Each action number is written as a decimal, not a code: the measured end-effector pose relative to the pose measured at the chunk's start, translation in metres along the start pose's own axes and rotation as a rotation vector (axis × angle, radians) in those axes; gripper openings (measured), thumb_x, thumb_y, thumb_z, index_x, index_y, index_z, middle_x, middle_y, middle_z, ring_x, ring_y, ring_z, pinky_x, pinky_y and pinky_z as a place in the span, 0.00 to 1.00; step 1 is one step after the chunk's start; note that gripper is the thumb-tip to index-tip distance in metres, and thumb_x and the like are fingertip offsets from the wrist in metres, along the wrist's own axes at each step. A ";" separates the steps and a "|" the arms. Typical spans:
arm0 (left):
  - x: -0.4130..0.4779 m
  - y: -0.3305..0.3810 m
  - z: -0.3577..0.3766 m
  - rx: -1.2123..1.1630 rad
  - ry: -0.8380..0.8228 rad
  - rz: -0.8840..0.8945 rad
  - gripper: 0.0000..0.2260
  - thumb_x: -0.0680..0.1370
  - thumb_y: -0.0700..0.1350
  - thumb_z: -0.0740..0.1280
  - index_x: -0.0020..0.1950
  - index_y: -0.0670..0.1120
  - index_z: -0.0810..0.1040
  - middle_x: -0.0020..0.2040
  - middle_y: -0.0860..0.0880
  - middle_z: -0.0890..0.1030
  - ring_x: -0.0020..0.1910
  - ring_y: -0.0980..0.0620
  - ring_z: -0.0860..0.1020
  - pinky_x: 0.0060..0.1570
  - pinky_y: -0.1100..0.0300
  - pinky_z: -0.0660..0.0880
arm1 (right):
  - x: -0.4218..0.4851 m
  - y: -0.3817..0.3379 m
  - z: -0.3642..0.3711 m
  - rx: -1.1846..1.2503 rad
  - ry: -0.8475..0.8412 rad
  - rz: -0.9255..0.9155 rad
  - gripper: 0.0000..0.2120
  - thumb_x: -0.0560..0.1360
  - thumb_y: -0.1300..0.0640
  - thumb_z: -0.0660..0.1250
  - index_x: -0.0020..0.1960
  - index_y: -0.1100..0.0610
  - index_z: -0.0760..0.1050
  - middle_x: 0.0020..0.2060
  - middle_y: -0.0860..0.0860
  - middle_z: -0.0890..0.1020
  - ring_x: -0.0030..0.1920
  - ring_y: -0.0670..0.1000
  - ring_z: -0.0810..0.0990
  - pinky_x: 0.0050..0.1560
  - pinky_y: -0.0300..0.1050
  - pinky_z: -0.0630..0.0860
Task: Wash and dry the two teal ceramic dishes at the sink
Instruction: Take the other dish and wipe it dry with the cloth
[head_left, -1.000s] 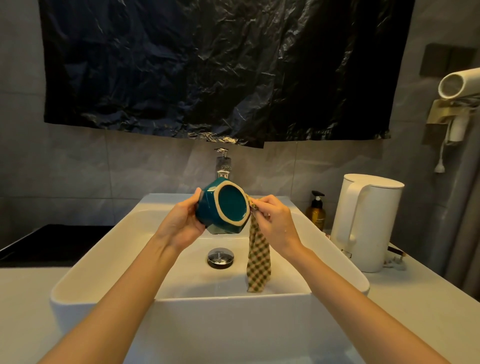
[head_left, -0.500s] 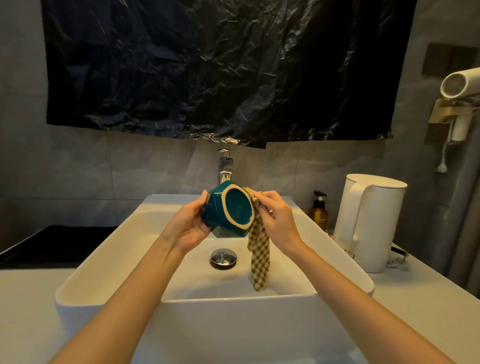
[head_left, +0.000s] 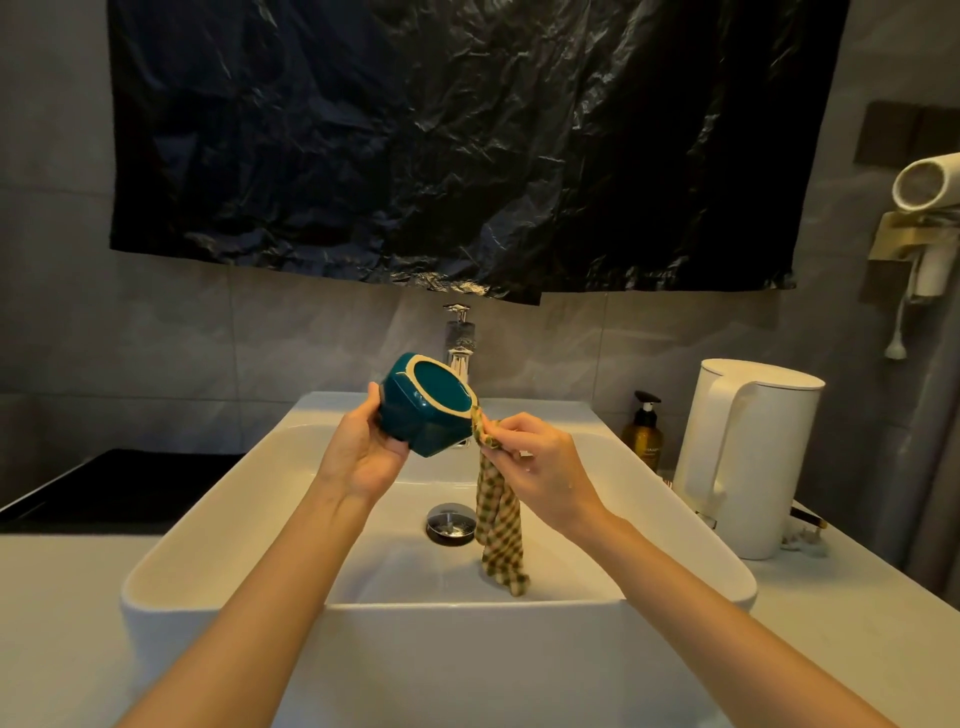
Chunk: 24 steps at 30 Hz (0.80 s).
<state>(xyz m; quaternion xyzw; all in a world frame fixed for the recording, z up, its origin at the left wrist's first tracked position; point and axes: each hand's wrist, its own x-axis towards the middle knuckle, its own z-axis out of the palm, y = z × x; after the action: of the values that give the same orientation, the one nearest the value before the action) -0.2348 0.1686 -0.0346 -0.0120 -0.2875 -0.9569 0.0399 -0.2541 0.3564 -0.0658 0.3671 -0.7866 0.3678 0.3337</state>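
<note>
The scene is dimly lit, in a warm yellowish tone. The most light is received by the white sink (head_left: 234, 519), where a soft shadow is cast in the basin. Small glints are seen on the black plastic sheet (head_left: 467, 145). The wall (head_left: 130, 338) is left dark. Straight lines are bent near the edges.
</note>
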 end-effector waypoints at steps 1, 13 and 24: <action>0.001 0.000 -0.001 -0.002 0.006 -0.001 0.10 0.82 0.47 0.57 0.53 0.44 0.74 0.53 0.41 0.79 0.58 0.42 0.75 0.63 0.43 0.68 | 0.000 -0.001 0.001 -0.019 -0.003 -0.035 0.14 0.73 0.65 0.69 0.59 0.60 0.79 0.47 0.45 0.77 0.44 0.39 0.76 0.44 0.25 0.73; 0.004 -0.003 0.001 0.022 0.014 -0.009 0.10 0.82 0.47 0.57 0.55 0.43 0.74 0.53 0.41 0.79 0.58 0.43 0.75 0.63 0.45 0.69 | 0.000 -0.002 0.003 -0.131 0.039 -0.093 0.15 0.73 0.63 0.69 0.60 0.61 0.79 0.48 0.53 0.82 0.45 0.46 0.78 0.43 0.23 0.73; 0.003 -0.015 0.004 0.235 -0.023 -0.055 0.13 0.82 0.47 0.56 0.54 0.40 0.74 0.51 0.40 0.78 0.51 0.45 0.77 0.54 0.49 0.72 | 0.002 -0.011 0.001 -0.396 -0.019 -0.427 0.19 0.69 0.65 0.73 0.60 0.61 0.78 0.47 0.58 0.82 0.43 0.54 0.82 0.40 0.40 0.80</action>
<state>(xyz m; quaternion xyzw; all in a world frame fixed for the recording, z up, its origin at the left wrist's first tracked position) -0.2387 0.1830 -0.0399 -0.0104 -0.3985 -0.9170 0.0115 -0.2464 0.3499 -0.0610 0.4557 -0.7510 0.1251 0.4611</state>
